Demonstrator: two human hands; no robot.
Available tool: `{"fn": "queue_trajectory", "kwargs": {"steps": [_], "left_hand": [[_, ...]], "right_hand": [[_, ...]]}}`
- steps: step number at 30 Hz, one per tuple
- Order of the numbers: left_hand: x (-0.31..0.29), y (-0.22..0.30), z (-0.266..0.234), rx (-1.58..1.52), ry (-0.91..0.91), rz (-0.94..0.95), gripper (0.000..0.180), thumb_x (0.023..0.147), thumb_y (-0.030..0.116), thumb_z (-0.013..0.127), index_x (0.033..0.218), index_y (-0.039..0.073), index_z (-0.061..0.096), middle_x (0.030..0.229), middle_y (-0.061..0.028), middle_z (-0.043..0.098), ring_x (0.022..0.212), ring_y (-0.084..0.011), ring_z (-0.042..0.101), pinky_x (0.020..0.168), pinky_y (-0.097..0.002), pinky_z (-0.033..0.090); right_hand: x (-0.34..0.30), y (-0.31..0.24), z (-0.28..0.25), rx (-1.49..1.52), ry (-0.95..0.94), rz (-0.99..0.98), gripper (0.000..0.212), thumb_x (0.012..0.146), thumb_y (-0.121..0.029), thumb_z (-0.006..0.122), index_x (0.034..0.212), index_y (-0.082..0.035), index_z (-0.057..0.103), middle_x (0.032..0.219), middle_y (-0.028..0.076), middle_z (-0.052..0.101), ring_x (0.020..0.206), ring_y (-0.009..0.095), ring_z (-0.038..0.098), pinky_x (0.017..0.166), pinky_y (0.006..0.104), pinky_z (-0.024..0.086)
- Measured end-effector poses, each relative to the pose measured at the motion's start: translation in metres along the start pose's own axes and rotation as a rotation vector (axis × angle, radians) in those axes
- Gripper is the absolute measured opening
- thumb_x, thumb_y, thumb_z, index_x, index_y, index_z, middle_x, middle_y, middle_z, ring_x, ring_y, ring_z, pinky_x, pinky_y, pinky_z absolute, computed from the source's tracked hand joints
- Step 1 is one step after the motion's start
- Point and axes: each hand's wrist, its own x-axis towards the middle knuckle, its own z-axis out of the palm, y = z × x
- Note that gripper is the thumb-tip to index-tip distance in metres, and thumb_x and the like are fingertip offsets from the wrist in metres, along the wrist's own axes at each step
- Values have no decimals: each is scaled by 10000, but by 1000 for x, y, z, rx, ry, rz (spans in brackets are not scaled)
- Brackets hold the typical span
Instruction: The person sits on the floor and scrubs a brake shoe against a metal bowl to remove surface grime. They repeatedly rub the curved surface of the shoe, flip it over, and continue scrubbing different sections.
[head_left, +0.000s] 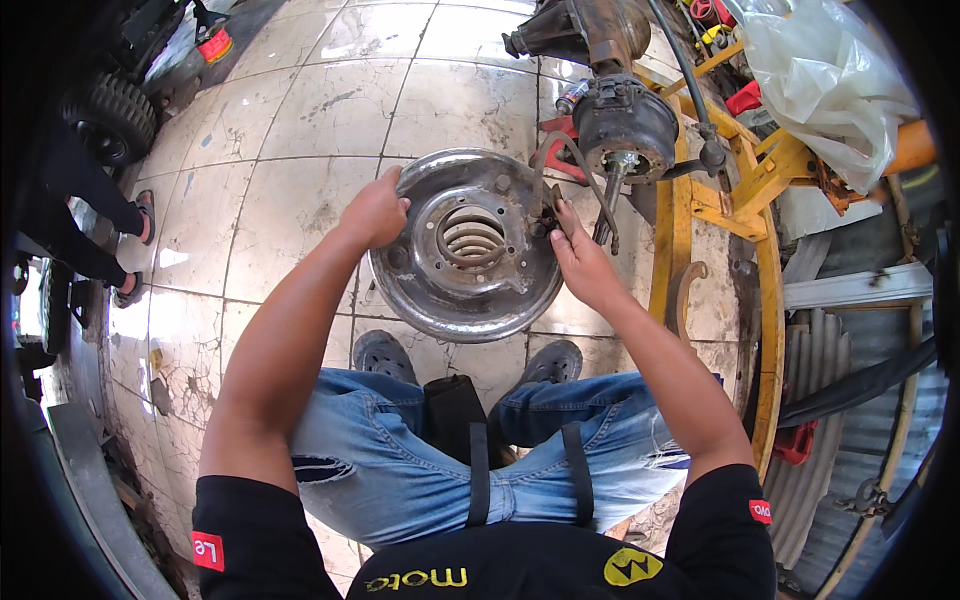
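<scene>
A round, dark metal brake backing plate (480, 305) is held up in front of me above the floor, tilted to face me. My left hand (376, 211) grips its upper left rim, fingers curled behind the edge. On the opposite side my right hand (585, 260) is closed at the right edge, thumb up beside a small fitting. A curved hose (585, 150) rises from near that fitting and bends down to the right. Through the plate's central hole a coil spring (472, 243) shows; whether it touches the plate I cannot tell.
A greasy axle (612, 35) with a hub (625, 130) stands ahead, by a red stand (562, 150). Yellow metal frames (765, 330) run along the right, under plastic sheeting (815, 85). Another person's legs (95, 205) and a tyre (112, 120) are left. Tiled floor (300, 210) lies between.
</scene>
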Motion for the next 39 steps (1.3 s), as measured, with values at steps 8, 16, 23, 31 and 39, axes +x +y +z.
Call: {"fn": "queue_trajectory", "kwargs": {"steps": [8, 16, 23, 31, 39], "left_hand": [[-11, 18, 0, -31, -19, -78, 620, 950, 356, 595, 1421, 6, 394, 1224, -288, 610, 1144, -415, 592, 980, -465, 459], [-9, 16, 3, -40, 49, -5, 549, 921, 339, 641, 1343, 38, 462, 1094, -251, 670, 1031, -420, 635, 877, -488, 499], [-9, 7, 3, -87, 13, -86, 598, 908, 365, 665, 1377, 55, 460, 1116, -252, 670, 1050, -416, 640, 891, -469, 502], [-4, 16, 0, -82, -10, -70, 620, 896, 376, 677, 1380, 48, 472, 1130, -246, 672, 1060, -401, 647, 905, -451, 503], [-7, 4, 6, -76, 36, -67, 601, 896, 365, 679, 1372, 59, 476, 1104, -265, 670, 1035, -420, 642, 876, -481, 503]], "right_hand": [[-44, -13, 12, -22, -46, 47, 677, 1059, -402, 338, 1528, 60, 183, 1618, 251, 85, 1514, 340, 89, 1213, 367, 145], [23, 8, 3, 0, 41, 72, 633, 1064, -407, 309, 1533, 13, 239, 1623, 215, 132, 1495, 344, 187, 1200, 365, 191], [-43, -1, -14, -82, -195, 53, 610, 1067, -399, 312, 1549, -34, 235, 1635, 181, 127, 1492, 328, 208, 1190, 361, 213], [49, 1, -13, 364, -105, 180, 612, 1072, -404, 313, 1532, -3, 265, 1610, 198, 215, 1496, 289, 213, 1196, 340, 191], [-38, -3, -8, 107, -85, 145, 602, 1072, -402, 306, 1531, -13, 278, 1619, 188, 194, 1500, 284, 200, 1198, 327, 179]]}}
